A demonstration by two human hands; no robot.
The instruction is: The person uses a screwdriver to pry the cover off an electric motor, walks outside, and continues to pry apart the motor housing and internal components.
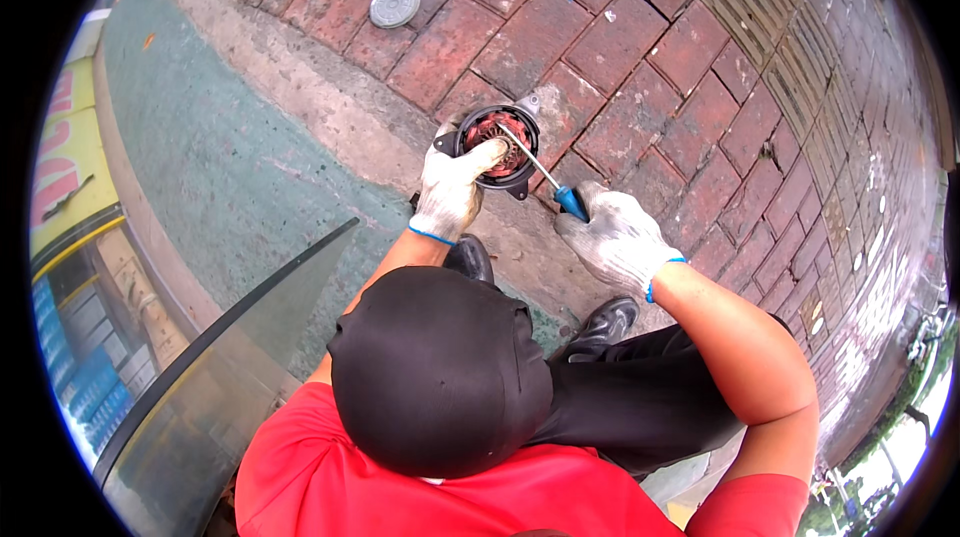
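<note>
My left hand point(447, 189), in a white knit glove with a blue cuff, grips a round black motor housing point(522, 125) with copper-coloured windings inside and metal mounting ears around its rim. The thumb lies over the opening, against the windings; the fingers beneath are mostly hidden. In my right hand point(622, 237), gloved the same way, is a screwdriver point(570, 201) with a blue handle. Its thin metal shaft slants up to the left, and the tip reaches the windings inside the housing. Whether the tip is wedged under anything cannot be made out.
Reddish brick paving point(620, 47) spreads beyond my hands, with a grey round disc point(394, 5) on it. A green-painted strip point(210, 157) lies left, near a dark-edged transparent panel point(240, 327). Close below are black shoes point(603, 325) and a rounded black cloth-covered shape point(440, 372).
</note>
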